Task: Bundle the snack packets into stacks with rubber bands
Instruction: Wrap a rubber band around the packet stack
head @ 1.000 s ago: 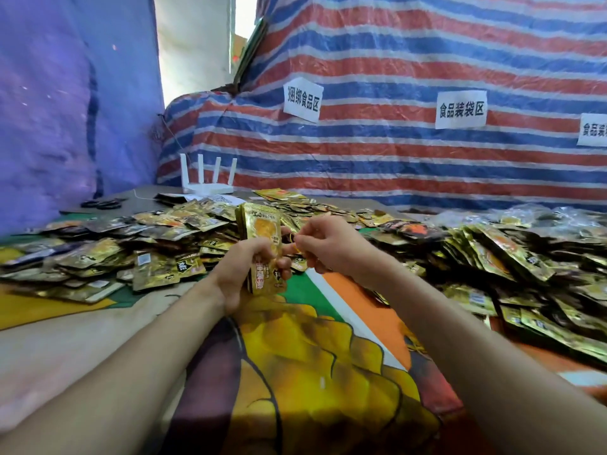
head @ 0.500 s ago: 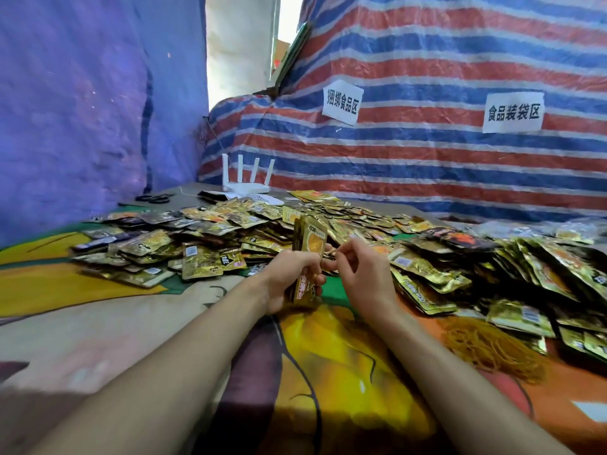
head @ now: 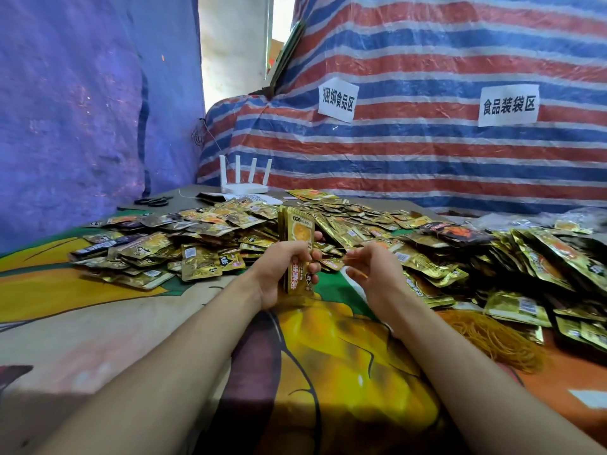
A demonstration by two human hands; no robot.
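One stack (head: 299,232) stands upright in left hand (head: 281,271), fingers curled round it, so right hand (head: 374,274), pinching band (head: 350,256), can loop it.

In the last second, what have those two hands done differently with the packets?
The right hand has drawn away to the right from the stack of packets, stretching what looks like a thin rubber band between them; earlier it was pressed close against the stack. The left hand still grips the stack upright, and the loose packets around lie as before.
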